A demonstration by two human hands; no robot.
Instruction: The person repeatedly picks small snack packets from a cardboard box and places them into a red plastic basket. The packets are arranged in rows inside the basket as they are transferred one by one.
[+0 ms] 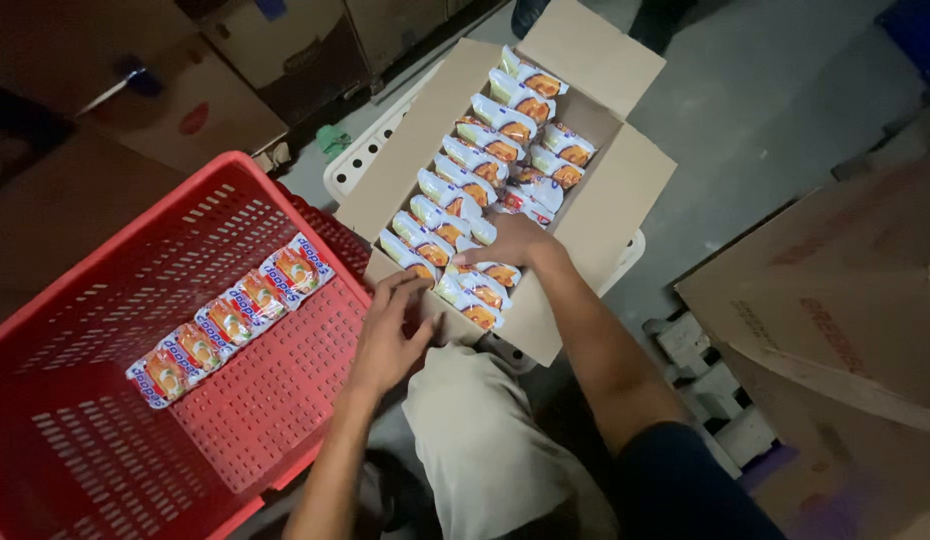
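Red plastic, perforated all over, forms the crate (pixel 95 290) at the left, and a row of snack packets (pixel 233 318) is laid on its floor, the row's long axis running from near left to far right. Just right of the crate, the left hand (pixel 390 335) is spread with fingers loosely open against the near end wall of the cardboard box (pixel 605 215); nothing is seen to be gripped by it. The box is seen open, its flaps folded outward, with its long axis slanting from near left to far right, and it is filled with packets (pixel 485 150) set in two rows along that axis, each packet lying crosswise to the row. The right hand (pixel 513 243) is reached into the near part of the box, palm down, fingers curled over a few packets there; whether any is actually gripped cannot be told. Further right, flattened brown cardboard (pixel 835 300) lies on the floor.
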